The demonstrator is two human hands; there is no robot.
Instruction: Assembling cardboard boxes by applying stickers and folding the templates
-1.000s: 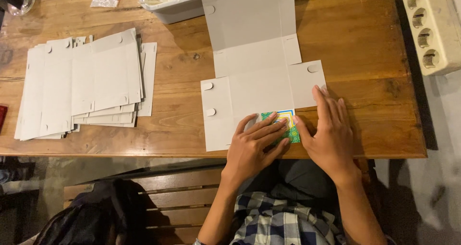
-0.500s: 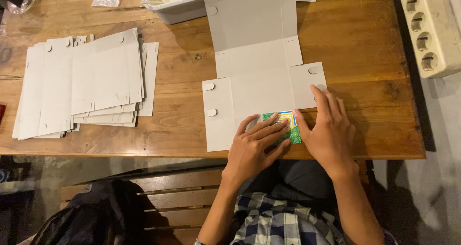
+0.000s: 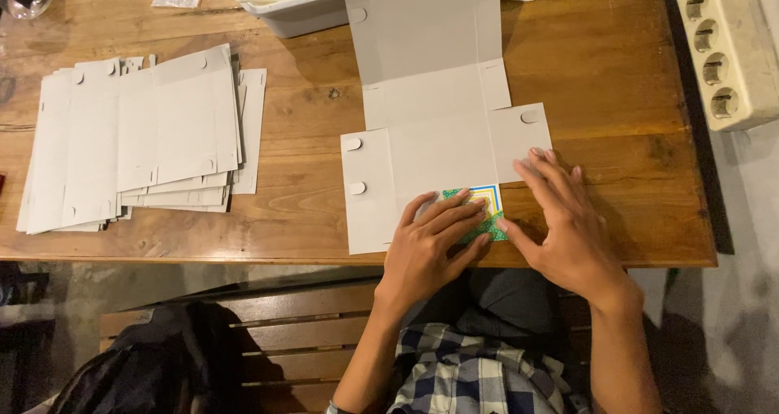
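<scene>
A flat grey cardboard box blank (image 3: 434, 142) lies unfolded on the wooden table (image 3: 617, 81), reaching from the near edge to the far side. Its nearest panel is folded over, showing a printed green, yellow and blue face (image 3: 483, 199). My left hand (image 3: 430, 247) presses flat on that folded panel, fingers spread toward the print. My right hand (image 3: 564, 223) lies flat beside it on the blank's right flap, thumb touching the printed panel's edge. Neither hand grips anything.
A stack of several flat grey box blanks (image 3: 134, 142) sits at the left. A white plastic tray (image 3: 296, 8) stands at the far edge. A white multi-socket power strip (image 3: 726, 49) lies at the right edge. A wooden bench (image 3: 268, 333) is below the table.
Both hands stay pressed on the folded panel; the fingers have shifted only slightly. The blank has not moved.
</scene>
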